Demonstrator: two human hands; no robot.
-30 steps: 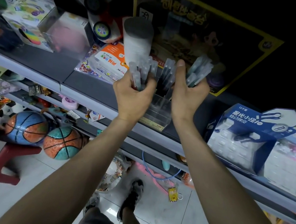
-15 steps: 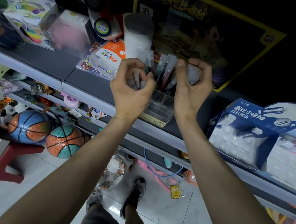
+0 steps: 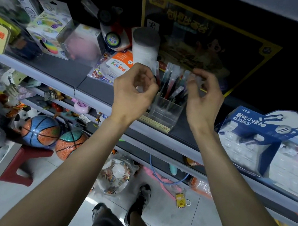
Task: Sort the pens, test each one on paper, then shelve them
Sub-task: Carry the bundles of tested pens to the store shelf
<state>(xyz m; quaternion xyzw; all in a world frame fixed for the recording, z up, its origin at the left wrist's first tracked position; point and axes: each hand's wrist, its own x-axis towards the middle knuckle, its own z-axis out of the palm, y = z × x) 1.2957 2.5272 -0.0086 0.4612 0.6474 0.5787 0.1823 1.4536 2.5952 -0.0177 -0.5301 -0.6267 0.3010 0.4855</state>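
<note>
The shelving step appears to be proceeding: the left hand [image 3: 135,90] is pinching one of the pens [image 3: 170,81] in the clear holder [image 3: 163,113] on the shelf [image 3: 98,89], the right hand [image 3: 203,97] is curling over their caps, grip unclear, and the next move is likely calling for seating them upright.

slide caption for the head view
Left hand and right hand pinch pens standing in a clear holder on a shelf.

Both arms reach forward and up, side by side, well apart. The left hand [image 3: 134,92] and right hand [image 3: 204,99] show their backs, fingers curled inward; any grip is too blurred to tell.
</note>
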